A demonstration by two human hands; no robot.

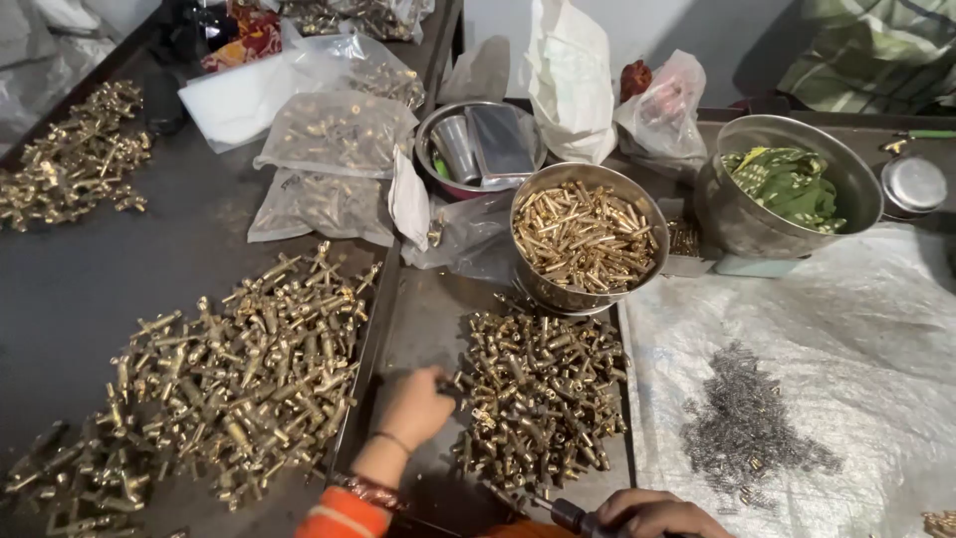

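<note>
My left hand (410, 406) reaches into the left edge of a heap of small brass fittings (543, 399) on the dark tray; its fingers are curled at the pile, and whether they hold a piece is hidden. My right hand (652, 514) at the bottom edge grips a dark-handled tool (568, 515) that points left. A large heap of assembled brass parts (244, 374) lies to the left of my left hand.
A steel bowl of brass pins (588, 237) stands behind the fittings. A bigger steel bowl (732, 214) with green leaves is at the right. Small grey springs (747, 428) lie on a white sheet. Plastic bags of parts (334, 134) and another brass heap (70, 159) sit farther back.
</note>
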